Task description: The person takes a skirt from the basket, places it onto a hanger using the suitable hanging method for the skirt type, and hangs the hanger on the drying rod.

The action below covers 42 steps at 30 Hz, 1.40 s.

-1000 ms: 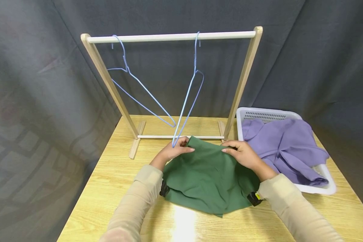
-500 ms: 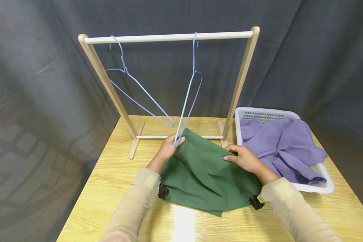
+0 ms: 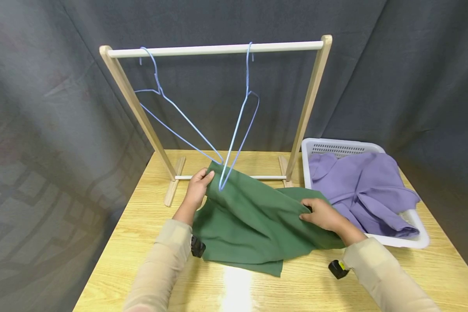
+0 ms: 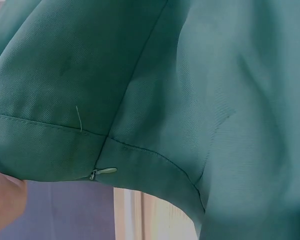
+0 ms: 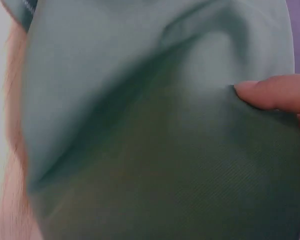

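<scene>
A green skirt (image 3: 253, 221) lies spread over the table, its upper edge lifted. In the head view my left hand (image 3: 196, 188) pinches the upper left corner between thumb and fingers, left of the nearer hanger. My right hand (image 3: 323, 214) pinches the cloth at the right, close to the basket. The left wrist view shows a stitched waistband (image 4: 45, 150) with a small zip pull (image 4: 106, 171) at a side seam. Over the skirt's upper left part hangs the low end of a blue wire hanger (image 3: 238, 123). In the right wrist view the thumb (image 5: 270, 92) presses into a fold.
A wooden rack (image 3: 218, 50) stands at the back, with a second blue hanger (image 3: 179, 115) on its rail at the left. On the right, a white basket (image 3: 421, 234) holds purple cloth (image 3: 362, 186). Grey curtain (image 3: 47, 130) surrounds the table (image 3: 140, 221).
My left hand has moved left with the skirt's corner, passing from beside the hanger's low end to its left. My right hand has shifted slightly right and down, so the skirt's upper edge is stretched wider.
</scene>
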Tool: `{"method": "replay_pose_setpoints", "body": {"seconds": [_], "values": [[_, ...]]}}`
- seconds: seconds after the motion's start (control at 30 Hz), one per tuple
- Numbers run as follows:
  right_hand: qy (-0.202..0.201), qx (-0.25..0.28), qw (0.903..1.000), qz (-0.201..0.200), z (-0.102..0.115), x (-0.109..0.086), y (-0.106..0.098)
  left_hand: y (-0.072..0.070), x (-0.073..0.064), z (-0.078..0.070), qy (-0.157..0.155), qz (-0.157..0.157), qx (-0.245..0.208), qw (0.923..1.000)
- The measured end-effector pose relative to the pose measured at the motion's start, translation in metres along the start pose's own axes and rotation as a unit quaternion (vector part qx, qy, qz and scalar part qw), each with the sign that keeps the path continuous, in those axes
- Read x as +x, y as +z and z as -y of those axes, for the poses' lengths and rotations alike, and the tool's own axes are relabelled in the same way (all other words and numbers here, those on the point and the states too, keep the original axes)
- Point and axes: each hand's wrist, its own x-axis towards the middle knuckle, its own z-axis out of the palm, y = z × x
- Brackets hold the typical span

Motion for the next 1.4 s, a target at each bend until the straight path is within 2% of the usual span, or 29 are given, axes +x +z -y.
{"method": "replay_pose_setpoints", "body": {"seconds": [0.2, 0.43, 0.57, 0.63, 0.73, 0.83, 0.9, 0.97, 1.03, 1.07, 1.1, 1.2, 1.27, 1.3, 1.33, 1.4], "values": [[0.026, -0.034, 0.9990, -0.016, -0.003, -0.006, -0.002, -0.014, -0.001, -0.003, 0.001, -0.026, -0.010, 0.9996], [0.035, -0.094, 0.9939, -0.046, -0.004, -0.014, -0.012, -0.032, -0.003, -0.006, -0.001, -0.066, -0.024, 0.9975], [0.041, -0.136, 0.9837, -0.111, -0.005, -0.013, -0.014, -0.041, -0.006, -0.008, -0.005, -0.088, 0.017, 0.9960], [0.037, -0.159, 0.9724, -0.167, -0.007, -0.012, -0.013, -0.046, -0.008, -0.009, 0.002, -0.099, 0.057, 0.9934], [0.010, -0.192, 0.9425, -0.274, -0.009, -0.008, -0.009, -0.051, -0.010, -0.009, 0.032, -0.127, 0.138, 0.9818], [-0.022, -0.210, 0.9032, -0.374, -0.009, -0.004, -0.006, -0.053, -0.012, -0.010, 0.071, -0.163, 0.222, 0.9586], [-0.036, -0.206, 0.8841, -0.418, -0.007, -0.001, -0.006, -0.054, -0.013, -0.010, 0.095, -0.185, 0.265, 0.9416], [-0.039, -0.183, 0.8796, -0.437, -0.004, 0.003, -0.007, -0.055, -0.014, -0.011, 0.115, -0.200, 0.285, 0.9305], [-0.038, -0.146, 0.8816, -0.447, 0.001, 0.007, -0.010, -0.057, -0.015, -0.012, 0.123, -0.204, 0.294, 0.9258], [-0.034, -0.116, 0.8871, -0.446, 0.003, 0.008, -0.013, -0.059, -0.015, -0.013, 0.119, -0.201, 0.291, 0.9276], [-0.041, -0.059, 0.8981, -0.434, 0.003, 0.008, -0.015, -0.062, -0.016, -0.014, 0.112, -0.193, 0.288, 0.9313], [-0.030, 0.049, 0.9082, -0.415, -0.044, 0.020, -0.013, -0.071, -0.019, -0.020, 0.075, -0.156, 0.273, 0.9463], [-0.028, 0.163, 0.9115, -0.377, -0.072, 0.025, -0.011, -0.078, -0.022, -0.022, 0.051, -0.127, 0.255, 0.9572], [-0.037, 0.224, 0.9076, -0.353, -0.084, 0.027, -0.010, -0.080, -0.024, -0.024, 0.042, -0.114, 0.249, 0.9608], [-0.038, 0.260, 0.9060, -0.332, -0.088, 0.029, -0.010, -0.082, -0.025, -0.025, 0.037, -0.104, 0.241, 0.9642], [-0.062, 0.388, 0.8797, -0.267, -0.062, 0.022, -0.016, -0.086, -0.027, -0.027, 0.029, -0.083, 0.224, 0.9705]]}}
